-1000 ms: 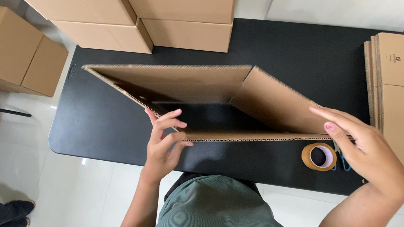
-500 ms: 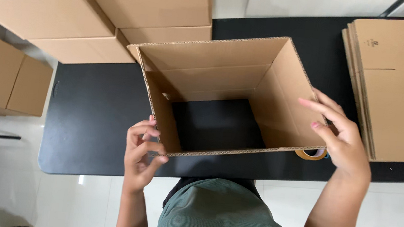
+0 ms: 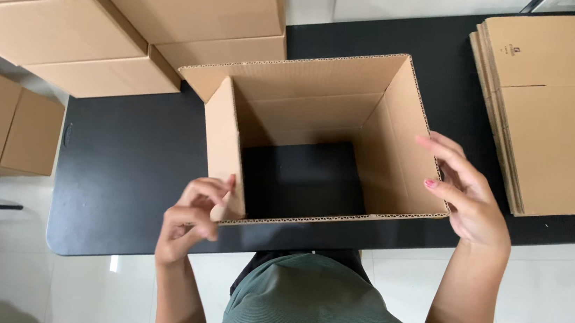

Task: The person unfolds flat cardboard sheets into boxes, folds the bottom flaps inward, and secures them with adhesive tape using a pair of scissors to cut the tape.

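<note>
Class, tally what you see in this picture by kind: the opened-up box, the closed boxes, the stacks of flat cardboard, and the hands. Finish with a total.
Open cardboard box: 1
Closed cardboard boxes: 3
Stack of flat cardboard: 1
Hands, left hand and right hand: 2
Total: 7

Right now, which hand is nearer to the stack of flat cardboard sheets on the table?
Right. The right hand is at the open box's right wall, just left of the flat cardboard stack. The left hand pinches the box's near-left corner, across the box from it.

a stack of flat cardboard sheets (image 3: 559, 110) lies on the black table (image 3: 125, 167) beside closed boxes (image 3: 118, 19).
</note>
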